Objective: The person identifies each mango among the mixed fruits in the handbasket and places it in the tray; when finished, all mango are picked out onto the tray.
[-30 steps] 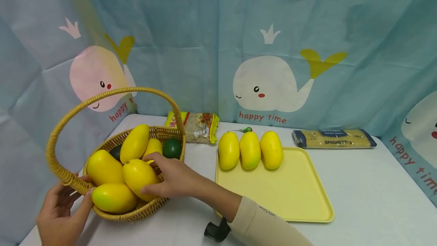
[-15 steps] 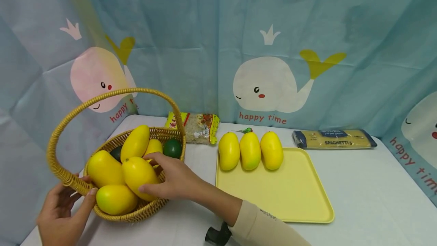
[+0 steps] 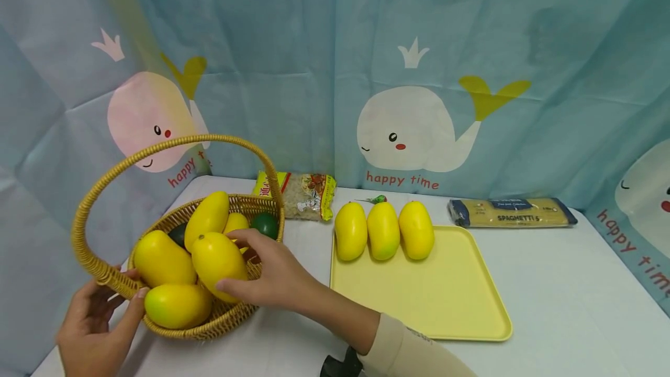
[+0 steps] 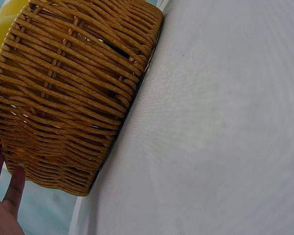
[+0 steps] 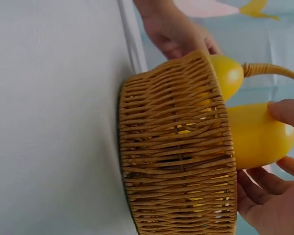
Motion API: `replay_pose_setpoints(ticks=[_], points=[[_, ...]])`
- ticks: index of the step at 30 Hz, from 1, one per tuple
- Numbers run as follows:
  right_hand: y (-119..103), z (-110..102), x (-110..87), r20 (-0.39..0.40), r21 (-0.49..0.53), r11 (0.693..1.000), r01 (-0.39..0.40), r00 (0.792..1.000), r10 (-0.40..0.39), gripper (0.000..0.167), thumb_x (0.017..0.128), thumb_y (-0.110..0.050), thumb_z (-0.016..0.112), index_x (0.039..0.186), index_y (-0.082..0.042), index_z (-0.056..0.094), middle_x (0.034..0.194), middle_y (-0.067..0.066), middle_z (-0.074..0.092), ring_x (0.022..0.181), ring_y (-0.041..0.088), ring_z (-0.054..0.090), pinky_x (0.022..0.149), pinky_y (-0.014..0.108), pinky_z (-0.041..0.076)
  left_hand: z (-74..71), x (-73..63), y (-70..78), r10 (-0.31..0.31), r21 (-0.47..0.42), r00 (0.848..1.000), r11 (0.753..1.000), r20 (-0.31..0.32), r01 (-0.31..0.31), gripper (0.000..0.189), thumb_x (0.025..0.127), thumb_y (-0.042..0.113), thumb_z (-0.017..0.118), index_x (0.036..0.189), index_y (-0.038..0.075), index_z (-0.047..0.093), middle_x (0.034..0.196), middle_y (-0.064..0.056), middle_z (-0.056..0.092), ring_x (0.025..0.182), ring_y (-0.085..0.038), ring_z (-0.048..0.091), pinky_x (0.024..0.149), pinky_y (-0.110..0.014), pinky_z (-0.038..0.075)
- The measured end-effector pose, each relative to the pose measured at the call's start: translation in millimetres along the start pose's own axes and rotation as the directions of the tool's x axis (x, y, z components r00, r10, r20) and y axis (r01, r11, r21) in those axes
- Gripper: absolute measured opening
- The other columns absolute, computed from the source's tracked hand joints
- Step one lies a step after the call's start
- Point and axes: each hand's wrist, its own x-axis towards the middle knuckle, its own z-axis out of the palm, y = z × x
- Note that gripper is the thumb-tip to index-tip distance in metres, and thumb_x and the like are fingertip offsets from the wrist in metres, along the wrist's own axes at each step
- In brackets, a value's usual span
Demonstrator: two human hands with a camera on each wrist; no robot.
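Note:
At the left stands a wicker basket [image 3: 222, 326] with a tall arched handle, heaped with several yellow mangoes. My left hand [image 3: 99, 324] grips its left rim at the handle's base, thumb on the near side. My right hand [image 3: 274, 275] holds a mango [image 3: 218, 263] at the basket's right front, thumb and fingers around it. In the right wrist view that mango [image 5: 259, 134] sticks up past the basket rim. Other mangoes [image 3: 163, 258] lie around it, one with a greenish end [image 3: 178, 306] in front. A dark green round item [image 3: 264, 226] sits at the back right inside.
A yellow tray [image 3: 419, 307] to the right carries three mangoes [image 3: 384, 231] in a row along its back edge. Behind are a food packet [image 3: 309, 196], a small green-and-red item [image 3: 378, 199] and a spaghetti pack [image 3: 513, 213]. A black object [image 3: 342, 364] shows under my right forearm.
The mango in my right hand has risen slightly and tilted more upright. The front mango has shifted a little in the basket. My left hand stays at the rim.

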Motion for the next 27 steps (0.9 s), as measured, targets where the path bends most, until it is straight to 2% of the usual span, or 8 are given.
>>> replay_pose_setpoints(ticks=[10,17,23,27], points=[[-3,-3,-5.6,-0.088,0.102,0.994,0.050,0.995,-0.041,0.061,0.090,-0.020,0.078,0.143,-0.014,0.048,0.134,-0.007,0.055,0.108,0.003,0.058,0.094,0.024,0.053,0.4,0.0,-0.4,0.001,-0.002,1.000,1.000,-0.003,-0.001,0.057,0.081,-0.018,0.073,0.134,-0.002,0.058,0.111,0.004,0.066,0.100,-0.008,0.063,0.084,-0.007,0.050],[-8,-8,-13.0,-0.139,0.153,0.987,0.046,0.990,-0.025,0.059,0.091,-0.020,0.076,0.143,-0.017,0.048,0.135,-0.007,0.056,0.108,0.005,0.059,0.094,0.024,0.053,0.6,-0.2,0.9,0.012,-0.001,1.000,1.000,-0.005,-0.012,0.057,0.081,-0.018,0.073,0.134,-0.002,0.058,0.111,0.004,0.066,0.100,-0.008,0.064,0.084,-0.007,0.051],[-6,-15,-19.2,-0.169,0.167,0.983,0.071,0.985,-0.043,0.057,0.091,-0.020,0.075,0.143,-0.019,0.050,0.126,-0.007,0.060,0.107,0.007,0.059,0.094,0.033,0.055,0.4,-0.4,1.0,0.007,-0.009,1.000,1.000,-0.010,-0.007,0.057,0.081,-0.018,0.073,0.133,-0.002,0.058,0.111,0.003,0.066,0.100,-0.009,0.064,0.083,-0.008,0.051],[-5,-22,-24.3,-0.177,0.179,0.982,0.055,0.984,-0.023,0.057,0.091,-0.020,0.075,0.143,-0.021,0.050,0.126,-0.007,0.060,0.107,0.009,0.059,0.094,0.038,0.055,-0.1,0.1,-0.5,0.015,-0.018,1.000,1.000,-0.010,-0.015,0.058,0.080,-0.020,0.073,0.133,-0.003,0.058,0.111,0.002,0.067,0.100,-0.009,0.064,0.083,-0.008,0.051]])
